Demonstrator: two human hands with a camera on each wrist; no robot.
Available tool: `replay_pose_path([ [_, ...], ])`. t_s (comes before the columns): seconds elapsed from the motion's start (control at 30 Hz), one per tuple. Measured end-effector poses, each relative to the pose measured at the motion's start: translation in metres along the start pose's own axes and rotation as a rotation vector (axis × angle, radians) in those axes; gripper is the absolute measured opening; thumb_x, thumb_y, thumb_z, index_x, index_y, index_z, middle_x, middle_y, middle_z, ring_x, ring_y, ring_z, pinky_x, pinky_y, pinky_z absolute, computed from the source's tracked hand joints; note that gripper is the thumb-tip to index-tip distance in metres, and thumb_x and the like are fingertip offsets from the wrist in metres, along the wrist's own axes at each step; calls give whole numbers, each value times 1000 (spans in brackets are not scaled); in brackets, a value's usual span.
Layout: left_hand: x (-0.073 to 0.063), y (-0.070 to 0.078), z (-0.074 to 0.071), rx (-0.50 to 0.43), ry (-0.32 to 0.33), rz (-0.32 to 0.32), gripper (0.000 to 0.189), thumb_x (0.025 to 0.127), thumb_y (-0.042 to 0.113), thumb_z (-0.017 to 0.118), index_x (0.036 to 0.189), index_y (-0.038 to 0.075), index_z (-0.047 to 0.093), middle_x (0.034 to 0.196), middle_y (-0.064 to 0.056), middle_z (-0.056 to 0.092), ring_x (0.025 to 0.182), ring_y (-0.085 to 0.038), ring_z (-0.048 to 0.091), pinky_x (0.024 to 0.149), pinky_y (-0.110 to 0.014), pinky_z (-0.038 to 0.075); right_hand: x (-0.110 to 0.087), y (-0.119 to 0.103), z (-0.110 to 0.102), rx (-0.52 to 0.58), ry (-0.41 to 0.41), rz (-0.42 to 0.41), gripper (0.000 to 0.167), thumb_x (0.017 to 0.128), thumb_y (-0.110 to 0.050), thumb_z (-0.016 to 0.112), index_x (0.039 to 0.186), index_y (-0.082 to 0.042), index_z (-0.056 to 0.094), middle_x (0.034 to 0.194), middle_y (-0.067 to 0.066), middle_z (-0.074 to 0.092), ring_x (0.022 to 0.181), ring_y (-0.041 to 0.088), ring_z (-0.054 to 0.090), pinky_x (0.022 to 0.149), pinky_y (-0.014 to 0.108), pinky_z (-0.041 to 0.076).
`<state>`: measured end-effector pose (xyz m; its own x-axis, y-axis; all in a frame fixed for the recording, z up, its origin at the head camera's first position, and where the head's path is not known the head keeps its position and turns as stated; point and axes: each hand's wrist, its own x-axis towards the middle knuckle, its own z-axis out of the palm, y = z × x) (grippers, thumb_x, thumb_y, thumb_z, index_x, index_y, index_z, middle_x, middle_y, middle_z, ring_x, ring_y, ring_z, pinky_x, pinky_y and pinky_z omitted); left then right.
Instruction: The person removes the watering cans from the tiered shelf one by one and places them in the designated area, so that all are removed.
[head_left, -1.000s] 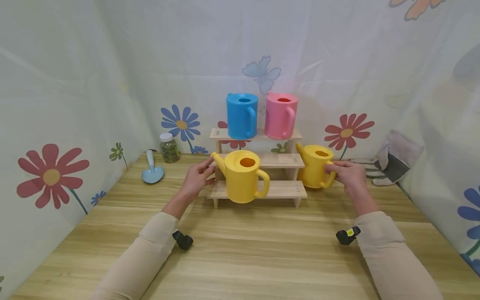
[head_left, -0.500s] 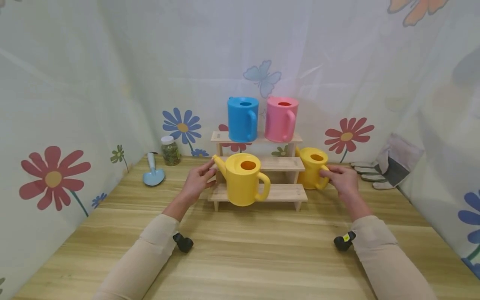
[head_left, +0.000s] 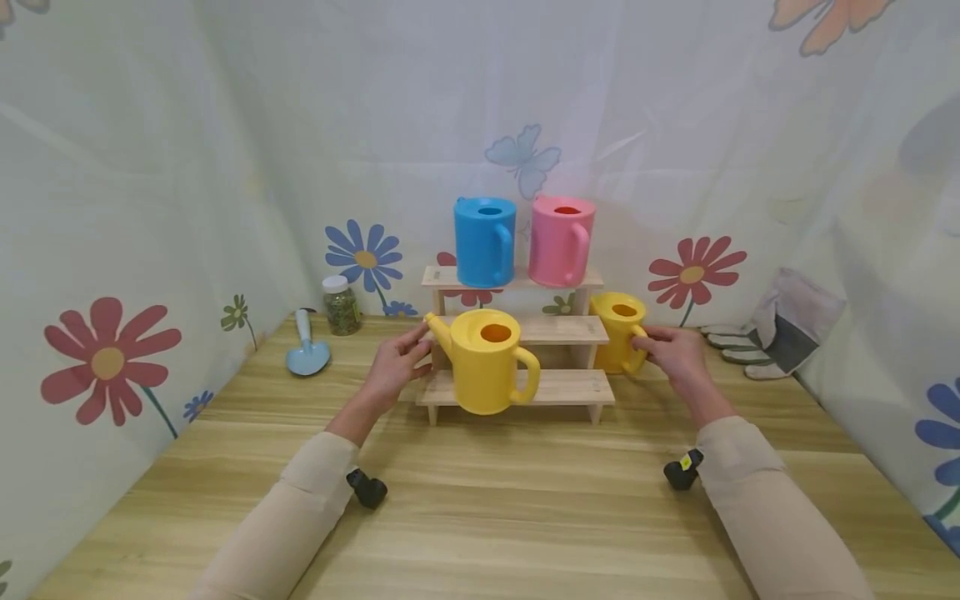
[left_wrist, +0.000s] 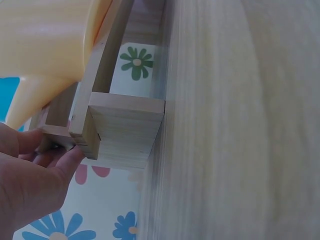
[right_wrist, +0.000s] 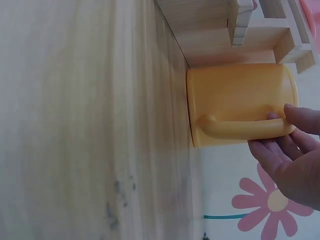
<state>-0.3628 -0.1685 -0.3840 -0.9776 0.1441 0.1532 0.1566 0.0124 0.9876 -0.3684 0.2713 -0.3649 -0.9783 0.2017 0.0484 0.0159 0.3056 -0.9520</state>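
Observation:
A yellow watering can (head_left: pixel 483 371) stands on the lowest step of a wooden tiered stand (head_left: pixel 566 387), its spout pointing left. Beside the spout tip, my left hand (head_left: pixel 393 362) holds the stand's left end; in the left wrist view, thumb and fingers (left_wrist: pixel 70 162) lie around the wood. A second yellow watering can (head_left: pixel 618 333) sits upright on the table against the stand's right side, its spout hidden. My right hand (head_left: pixel 678 354) pinches the upper part of this can's handle (right_wrist: pixel 245 130). On the top step are a blue watering can (head_left: pixel 480 246) and a pink watering can (head_left: pixel 555 246).
A light blue hand trowel (head_left: pixel 307 354) and a white-lidded jar (head_left: pixel 341 308) of green bits lie at the back left. Grey-and-white gloves (head_left: pixel 783 329) lean against the flowered curtain (head_left: pixel 600 100) at the back right.
My right hand has shifted the second yellow watering can left and slightly back, close against the stand. My left hand stays at the stand's left end. The view has tilted slightly.

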Motion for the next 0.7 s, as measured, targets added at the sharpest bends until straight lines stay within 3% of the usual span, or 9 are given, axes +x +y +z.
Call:
replay_pose_path([
  [0.7,1,-1,0,-12,1,-10,48,108,10,46,155,10,38,160,-11,32,139,-35,41,103,-47,49,5,3,5,-20,-61,-76,46,104,-18,58,145,0,51,140,23,55,125,35,54,103,42,50],
])
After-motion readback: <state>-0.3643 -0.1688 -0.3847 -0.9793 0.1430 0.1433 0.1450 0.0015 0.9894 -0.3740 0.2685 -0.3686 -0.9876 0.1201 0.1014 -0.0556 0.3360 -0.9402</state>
